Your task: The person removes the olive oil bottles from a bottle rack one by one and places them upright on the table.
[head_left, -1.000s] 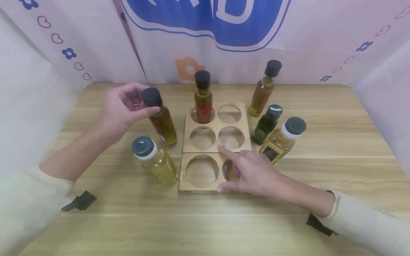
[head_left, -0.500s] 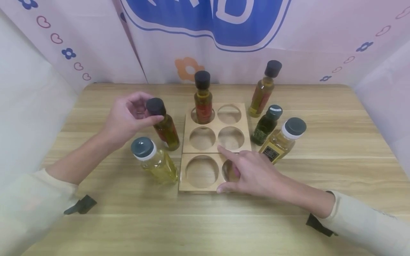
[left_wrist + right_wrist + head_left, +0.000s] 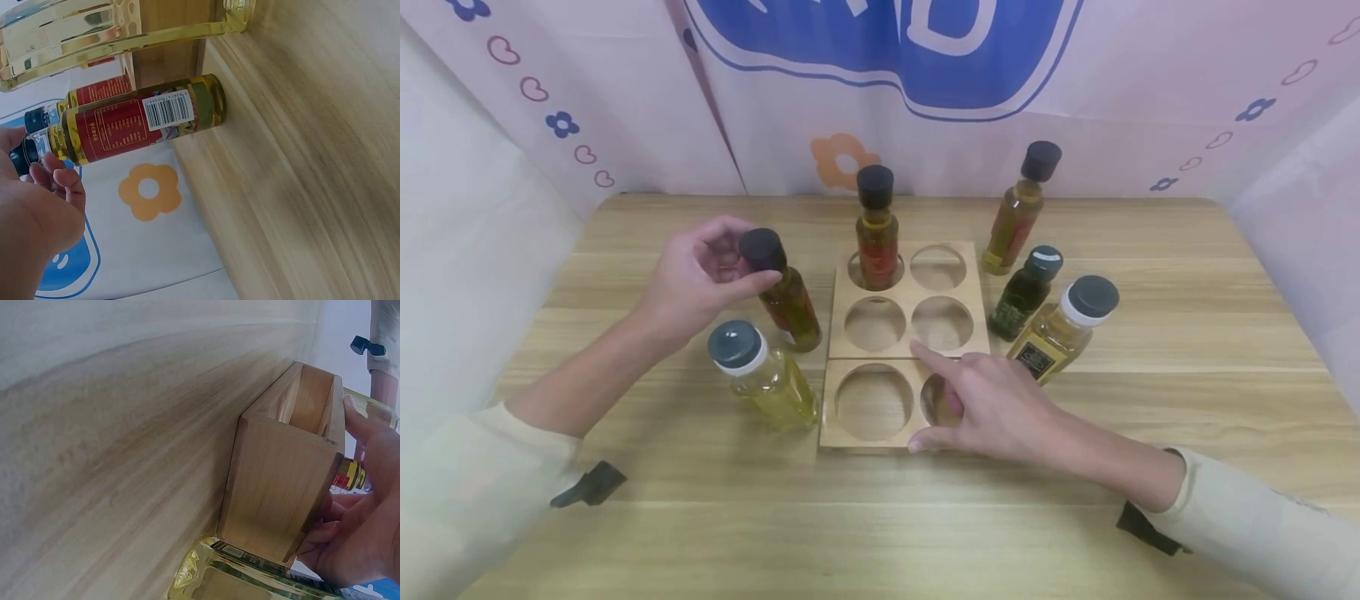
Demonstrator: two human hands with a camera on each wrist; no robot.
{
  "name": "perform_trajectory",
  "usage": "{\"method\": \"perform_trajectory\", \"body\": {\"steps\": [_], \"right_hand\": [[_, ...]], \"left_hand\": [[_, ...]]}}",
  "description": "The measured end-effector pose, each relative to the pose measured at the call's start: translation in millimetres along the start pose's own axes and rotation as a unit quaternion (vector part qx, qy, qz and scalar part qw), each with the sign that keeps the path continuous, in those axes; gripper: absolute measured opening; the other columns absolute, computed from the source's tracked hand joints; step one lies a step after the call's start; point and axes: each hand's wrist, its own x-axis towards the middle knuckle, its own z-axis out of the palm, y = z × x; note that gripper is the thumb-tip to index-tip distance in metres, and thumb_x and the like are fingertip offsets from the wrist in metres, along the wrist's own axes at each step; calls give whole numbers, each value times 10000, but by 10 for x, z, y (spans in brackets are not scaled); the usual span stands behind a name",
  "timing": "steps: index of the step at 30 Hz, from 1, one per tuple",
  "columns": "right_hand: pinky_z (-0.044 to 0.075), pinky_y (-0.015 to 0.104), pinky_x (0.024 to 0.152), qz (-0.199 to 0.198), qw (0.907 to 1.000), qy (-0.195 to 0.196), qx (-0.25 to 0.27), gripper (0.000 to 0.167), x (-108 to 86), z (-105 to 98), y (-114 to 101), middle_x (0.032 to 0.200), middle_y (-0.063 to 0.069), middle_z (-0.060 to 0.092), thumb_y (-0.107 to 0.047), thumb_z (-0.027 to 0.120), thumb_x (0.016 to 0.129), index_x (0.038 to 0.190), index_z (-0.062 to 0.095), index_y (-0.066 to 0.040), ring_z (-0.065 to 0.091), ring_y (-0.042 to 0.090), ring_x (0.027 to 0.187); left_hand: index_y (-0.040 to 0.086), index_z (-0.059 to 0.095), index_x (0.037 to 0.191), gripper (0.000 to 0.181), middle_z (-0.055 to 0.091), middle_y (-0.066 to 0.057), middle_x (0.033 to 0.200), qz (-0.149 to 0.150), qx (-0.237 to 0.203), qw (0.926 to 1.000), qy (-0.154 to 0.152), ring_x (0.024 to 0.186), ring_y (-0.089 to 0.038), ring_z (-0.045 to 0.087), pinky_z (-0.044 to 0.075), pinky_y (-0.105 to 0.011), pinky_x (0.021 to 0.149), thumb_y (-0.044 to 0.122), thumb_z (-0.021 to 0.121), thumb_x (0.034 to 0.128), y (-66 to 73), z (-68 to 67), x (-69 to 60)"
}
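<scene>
My left hand (image 3: 696,275) pinches the black cap of a dark oil bottle (image 3: 793,312) left of a wooden rack (image 3: 906,360). In the left wrist view this oil bottle (image 3: 134,119) shows a red label and a barcode; its base is at the tabletop. My right hand (image 3: 996,404) rests on the rack's front right part, index finger and thumb extended, covering some of one hole. In the right wrist view the right hand (image 3: 369,506) touches the rack's top (image 3: 336,419). A similar red-labelled bottle (image 3: 878,250) stands in the rack's back left hole.
A pale oil bottle (image 3: 771,387) with a green cap stands close left of the rack. On its right are a small dark green bottle (image 3: 1018,304), a yellow-labelled bottle (image 3: 1051,337) and a red-labelled bottle (image 3: 1013,225). A printed cloth (image 3: 775,125) hangs behind the table.
My left hand has brought the dark oil bottle slightly nearer and to the right, then stayed almost still over the last half second. The right hand and rack have not moved.
</scene>
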Motion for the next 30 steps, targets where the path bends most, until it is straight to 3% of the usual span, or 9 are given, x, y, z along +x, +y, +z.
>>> {"method": "perform_trajectory", "body": {"steps": [11,14,19,26,30], "right_hand": [[403,239,508,21,10000,14,-14,1106,-1,-3,-3,623,-162,491,-683,841,717,1569,449,-97,444,36,558],[405,240,506,51,10000,2,-27,1119,-3,-6,-10,622,-166,488,-683,847,709,1572,442,-98,446,36,556],[404,241,508,80,10000,-26,-35,1114,-3,-12,-6,621,-162,489,-683,843,715,1576,437,-105,445,37,558],[402,236,509,52,10000,3,-36,1109,-4,-6,-3,621,-163,491,-683,840,719,1575,437,-104,443,32,558],[404,235,510,35,10000,28,-56,1112,-6,-12,-4,626,-166,495,-688,837,717,1575,438,-104,446,31,560]], "left_hand": [[88,648,1173,356,686,30,1034,279,181,9994,-24,881,-152,612,534,-189,794,-52,773,870,-25,4,12],[84,646,1171,351,684,23,1023,545,216,9983,10,864,-155,595,521,-190,767,-58,759,871,-22,0,25],[83,670,1139,344,657,-23,926,1009,-89,9948,124,800,-159,567,493,-197,702,-99,731,854,11,-3,49],[103,726,1092,366,568,-42,758,1564,-492,9849,552,700,-145,506,479,-208,678,-147,705,825,123,20,96],[54,738,1053,319,556,-46,731,1837,-472,9793,710,684,-145,495,463,-202,665,-160,696,821,211,24,136]]}}
